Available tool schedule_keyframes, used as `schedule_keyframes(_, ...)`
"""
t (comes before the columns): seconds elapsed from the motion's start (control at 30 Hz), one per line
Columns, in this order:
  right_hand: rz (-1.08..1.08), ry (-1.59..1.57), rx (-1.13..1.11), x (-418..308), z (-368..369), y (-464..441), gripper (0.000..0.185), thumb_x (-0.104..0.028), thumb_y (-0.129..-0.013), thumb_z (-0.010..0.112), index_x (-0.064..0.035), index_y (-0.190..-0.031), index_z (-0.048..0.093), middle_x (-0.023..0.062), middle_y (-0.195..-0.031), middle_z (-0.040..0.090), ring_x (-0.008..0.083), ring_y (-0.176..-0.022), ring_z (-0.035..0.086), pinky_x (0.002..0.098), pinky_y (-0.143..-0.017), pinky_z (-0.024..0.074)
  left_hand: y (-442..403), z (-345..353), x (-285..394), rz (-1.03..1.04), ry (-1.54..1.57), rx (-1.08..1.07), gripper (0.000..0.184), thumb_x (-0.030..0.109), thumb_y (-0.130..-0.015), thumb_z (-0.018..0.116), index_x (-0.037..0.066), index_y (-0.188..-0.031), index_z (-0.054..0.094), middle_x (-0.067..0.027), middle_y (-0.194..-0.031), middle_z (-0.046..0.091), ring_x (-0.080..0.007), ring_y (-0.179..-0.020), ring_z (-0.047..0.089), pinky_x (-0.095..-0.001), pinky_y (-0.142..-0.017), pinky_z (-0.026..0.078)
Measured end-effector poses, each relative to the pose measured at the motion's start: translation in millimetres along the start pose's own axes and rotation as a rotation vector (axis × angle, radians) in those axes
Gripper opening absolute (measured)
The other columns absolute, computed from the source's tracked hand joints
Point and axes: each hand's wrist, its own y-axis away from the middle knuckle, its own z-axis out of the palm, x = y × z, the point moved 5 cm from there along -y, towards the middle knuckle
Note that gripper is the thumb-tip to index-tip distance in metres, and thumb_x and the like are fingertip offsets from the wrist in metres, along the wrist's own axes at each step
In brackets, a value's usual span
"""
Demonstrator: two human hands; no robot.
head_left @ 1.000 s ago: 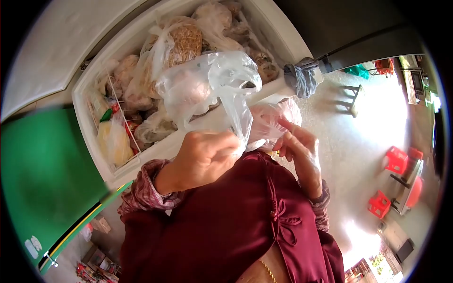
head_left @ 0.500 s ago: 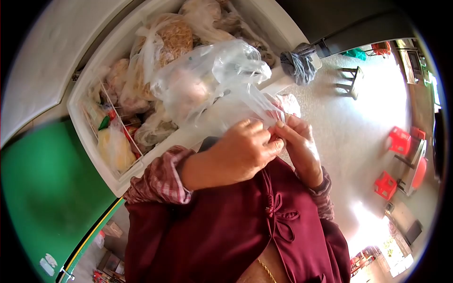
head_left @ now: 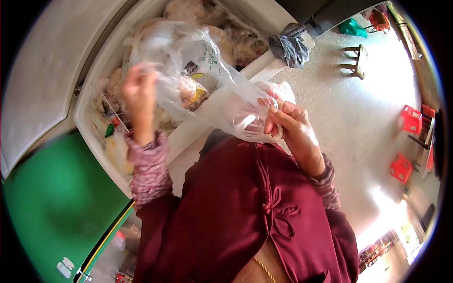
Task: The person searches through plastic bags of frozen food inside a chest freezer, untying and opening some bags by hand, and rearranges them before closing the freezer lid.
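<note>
Left hand (head_left: 139, 92) was motion-smeared in the left-centre of the frame, over the freezer's left part. Fingers unreadable; couldn't tell if they were spread, pressed together or pinching film. Right hand (head_left: 295, 125), right of centre, was clear enough: thumb and fingers pinched gathered film of the plastic bag (head_left: 247, 115). Some of its fingertips were hidden in the folds.

That bag ran from beside the left hand, across the front rim of the chest freezer (head_left: 186, 137), to the right hand. Its upper-left end was blurred, and the green print was too small to read. A pinkish bundle (head_left: 283, 89) showed just behind the right fingers, mostly blocked. Deeper freezer contents were overlapping wrapped lumps, hard to identify. Wire divider (head_left: 113, 111) was partly covered by the left hand; freezer lid (head_left: 42, 85) was cut by the lens edge at upper left.

Vs half a second earlier: left hand had left the right hand's side and gone to the left-centre. Right hand's pinch stayed. Film was pulled wider, uncovering a packet with yellow marking (head_left: 198, 96) near the middle. The bag of tan strands, plain before, was now lost behind film. Red stool (head_left: 411, 119) sat higher and further right as the view shifted.
</note>
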Motion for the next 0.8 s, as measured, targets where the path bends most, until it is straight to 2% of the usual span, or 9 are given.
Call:
schedule_keyframes(0.07, 0.008, -0.017, -0.016, 0, -3, -2, 0.024, -0.018, -0.093, 0.055, -0.0037, -0.076, 0.063, 0.0037, -0.067, 0.064, 0.0051, -0.056, 0.052, 0.0189, -0.056, 0.04, 2, -32, 24, -0.049, 0.089, 0.003, 0.011, 0.006, -0.086, 0.055, 0.003, -0.092, 0.064, -0.0024, -0.077, 0.064, -0.0127, -0.071, 0.059, -0.0261, -0.069, 0.043)
schedule_keyframes(0.2, 0.012, -0.017, -0.045, 3, -6, -6, 0.02, -0.019, -0.093, 0.054, -0.0024, -0.089, 0.065, 0.002, -0.068, 0.064, 0.0038, -0.056, 0.051, 0.0184, -0.055, 0.0381, 28, -54, 42, -0.14, 0.236, -0.185, 0.009, 0.004, -0.084, 0.056, 0.001, -0.091, 0.059, -0.0061, -0.071, 0.057, -0.0148, -0.066, 0.052, -0.0274, -0.063, 0.039)
schedule_keyframes(0.27, 0.029, -0.025, -0.045, 3, -5, -6, 0.021, -0.019, -0.093, 0.054, -0.0018, -0.094, 0.065, 0.0016, -0.068, 0.064, 0.0036, -0.056, 0.051, 0.0181, -0.054, 0.0375, 40, -57, 49, -0.183, 0.267, -0.168, 0.008, 0.002, -0.082, 0.057, -0.001, -0.089, 0.058, -0.0078, -0.072, 0.056, -0.0162, -0.065, 0.051, -0.0285, -0.064, 0.038)
schedule_keyframes(0.37, 0.039, -0.029, -0.053, 2, -4, -6, 0.021, -0.019, -0.093, 0.055, -0.0012, -0.096, 0.065, 0.0018, -0.068, 0.064, 0.0035, -0.055, 0.051, 0.0175, -0.053, 0.037, 50, -63, 53, -0.182, 0.421, -0.235, 0.009, 0.003, -0.079, 0.059, -0.001, -0.087, 0.057, -0.0082, -0.071, 0.054, -0.0177, -0.065, 0.05, -0.0297, -0.064, 0.038)
schedule_keyframes(0.47, 0.013, -0.014, -0.065, 3, -7, -8, 0.022, -0.018, -0.093, 0.054, 0.0011, -0.098, 0.064, 0.0031, -0.067, 0.063, 0.0047, -0.057, 0.052, 0.0176, -0.057, 0.0385, 50, -62, 61, -0.169, 0.372, -0.249, 0.009, 0.005, -0.077, 0.061, 0.0, -0.082, 0.056, -0.0077, -0.071, 0.053, -0.0184, -0.065, 0.049, -0.0306, -0.064, 0.037)
schedule_keyframes(0.57, 0.035, -0.015, -0.043, 5, -10, -7, 0.026, -0.015, -0.094, 0.052, 0.0059, -0.108, 0.06, 0.0049, -0.067, 0.06, 0.0067, -0.063, 0.052, 0.0186, -0.064, 0.0411, 48, -55, 72, -0.126, 0.377, -0.268, 0.009, 0.006, -0.077, 0.061, 0.001, -0.078, 0.054, -0.0065, -0.065, 0.05, -0.0168, -0.059, 0.045, -0.0303, -0.058, 0.035)
schedule_keyframes(0.67, 0.073, -0.002, -0.051, 0, -8, -3, 0.033, -0.016, -0.094, 0.052, 0.0077, -0.116, 0.057, 0.0041, -0.068, 0.06, 0.0062, -0.061, 0.05, 0.0183, -0.062, 0.0395, 43, -50, 86, -0.072, 0.476, -0.416, 0.008, 0.006, -0.078, 0.06, 0.002, -0.075, 0.053, -0.0047, -0.057, 0.046, -0.0147, -0.052, 0.039, -0.0296, -0.053, 0.031)
schedule_keyframes(0.7, 0.069, -0.007, -0.054, 0, -7, -3, 0.034, -0.017, -0.094, 0.051, 0.0079, -0.117, 0.056, 0.0039, -0.068, 0.059, 0.0062, -0.06, 0.049, 0.0182, -0.062, 0.039, 42, -48, 89, -0.019, 0.471, -0.432, 0.008, 0.009, -0.079, 0.06, 0.001, -0.082, 0.058, -0.0023, -0.051, 0.043, -0.0123, -0.048, 0.035, -0.0285, -0.049, 0.028)
schedule_keyframes(0.8, 0.063, 0.002, -0.057, 0, -7, -3, 0.035, -0.018, -0.095, 0.051, 0.0078, -0.117, 0.056, 0.0033, -0.068, 0.059, 0.006, -0.06, 0.048, 0.0181, -0.061, 0.0385, 47, -44, 104, 0.033, 0.404, -0.478, 0.02, 0.015, -0.085, 0.058, 0.003, -0.1, 0.062, -0.0001, -0.05, 0.039, -0.0115, -0.049, 0.032, -0.0268, -0.052, 0.025)
